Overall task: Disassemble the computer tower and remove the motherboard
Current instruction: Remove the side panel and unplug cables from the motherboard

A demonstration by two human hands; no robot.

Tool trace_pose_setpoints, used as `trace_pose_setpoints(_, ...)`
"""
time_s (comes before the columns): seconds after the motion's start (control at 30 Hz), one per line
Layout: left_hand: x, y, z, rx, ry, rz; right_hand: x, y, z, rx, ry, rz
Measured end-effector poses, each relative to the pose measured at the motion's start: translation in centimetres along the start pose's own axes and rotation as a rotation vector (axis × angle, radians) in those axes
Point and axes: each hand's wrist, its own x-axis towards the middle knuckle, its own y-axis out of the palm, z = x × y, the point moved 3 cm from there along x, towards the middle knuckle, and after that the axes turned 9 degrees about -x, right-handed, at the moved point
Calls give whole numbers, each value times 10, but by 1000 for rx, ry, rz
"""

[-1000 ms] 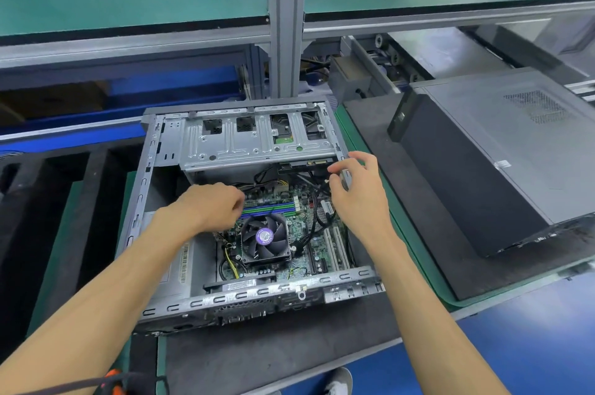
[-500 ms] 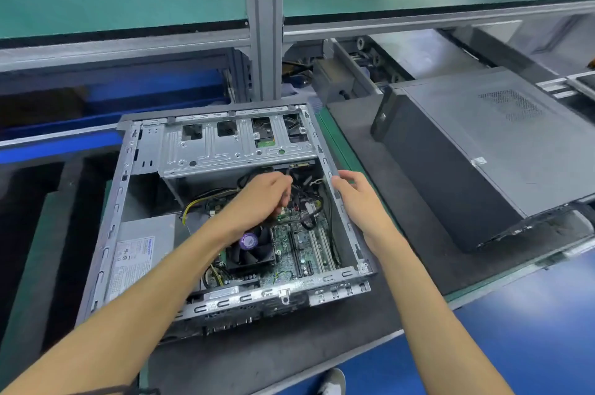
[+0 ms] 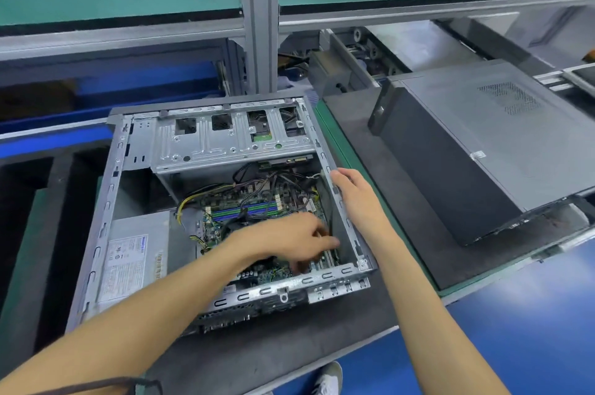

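The open computer tower (image 3: pixel 106 227) lies on its side on a dark mat. Inside it, the green motherboard (image 3: pixel 257 198) shows blue and green memory slots, with black cables (image 3: pixel 254 175) and yellow wires (image 3: pixel 186 204) running over it. My left hand (image 3: pixel 296 240) reaches into the case low over the board's near right part, blurred, its fingers stretched toward the expansion slots; it covers the cooler fan. My right hand (image 3: pixel 357 198) rests on the case's right wall rim with fingers straight. The power supply (image 3: pixel 135 253) sits at the left and the drive cage (image 3: pixel 225 143) at the back.
A second, closed grey tower (image 3: pixel 483 149) lies to the right on the same mat. An aluminium post (image 3: pixel 259 24) rises behind the case under a green shelf. Conveyor rails (image 3: pixel 351 66) run at the back right. Blue floor and a shoe (image 3: pixel 328 378) are below.
My left hand has moved from the board's upper middle down and right toward the expansion slots. My right hand has stayed on the right wall rim. The view has shifted slightly.
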Motion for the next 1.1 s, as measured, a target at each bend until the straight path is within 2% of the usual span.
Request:
trace_pose_setpoints(0.13,16,18,10,-363,9,-48,-1,0,-1,-2,-1,-6)
trace_pose_setpoints(0.2,15,14,9,-368,71,-106,-1,-1,-2,-1,6,-8)
trace_pose_setpoints(0.33,8,-3,12,-390,220,-481,-3,-1,1,-8,4,-7)
trace_pose_setpoints(0.37,6,-6,14,-346,228,-487,-4,-2,1,-7,2,-6)
trace_pose_setpoints(0.47,-2,-6,21,-214,210,-372,-6,-2,3,-7,-5,4)
trace_pose_setpoints(0.57,-15,-31,17,-115,248,-587,-6,-2,3,-7,-10,3)
trace_pose_setpoints(0.67,-32,-63,14,389,143,-831,-7,-3,3,-8,-17,9)
trace_pose_setpoints(0.73,-42,-75,11,537,71,-931,-8,-3,4,-12,-18,10)
trace_pose_setpoints(0.8,-46,-75,7,430,144,-853,-8,-3,4,-15,-20,0)
trace_pose_setpoints(0.87,-41,-61,8,294,125,-532,-8,-3,4,-11,-19,-7)
trace_pose_setpoints(0.93,-34,-35,13,436,20,-174,-8,-3,4,-16,-16,0)
trace_pose_setpoints(0.97,-31,-23,16,538,-24,-50,-8,-3,4,-20,-13,3)
trace_pose_setpoints(1.03,-25,-4,25,671,-87,89,-8,-3,5,-20,-13,5)
trace_pose_setpoints(1.1,-19,5,32,691,-114,138,-9,-3,5,-15,-14,6)
